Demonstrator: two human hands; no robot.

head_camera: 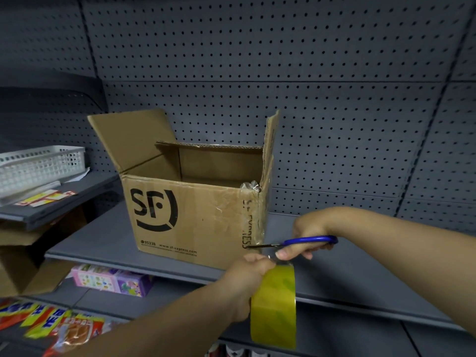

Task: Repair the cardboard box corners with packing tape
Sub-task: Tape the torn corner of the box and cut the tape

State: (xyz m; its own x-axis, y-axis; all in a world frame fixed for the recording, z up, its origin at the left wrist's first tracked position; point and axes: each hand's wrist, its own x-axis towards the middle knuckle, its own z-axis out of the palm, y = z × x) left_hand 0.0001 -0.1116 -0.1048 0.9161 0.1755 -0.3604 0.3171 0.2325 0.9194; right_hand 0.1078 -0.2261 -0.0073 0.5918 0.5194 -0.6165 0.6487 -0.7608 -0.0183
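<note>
The SF Express cardboard box (190, 217) stands open on the grey shelf (334, 266). Below its near right corner, the left hand (247, 276) curls round the packing tape roll (274, 305), apparently to tension the strip. The right hand (309, 233) grips blue-handled scissors (291, 242), blades at that corner's foot, seemingly to cut it.

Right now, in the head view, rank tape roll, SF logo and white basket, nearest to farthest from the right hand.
1. Tape roll, just below the right hand.
2. SF logo, leftward, on the front of the box.
3. White basket, far left.
</note>
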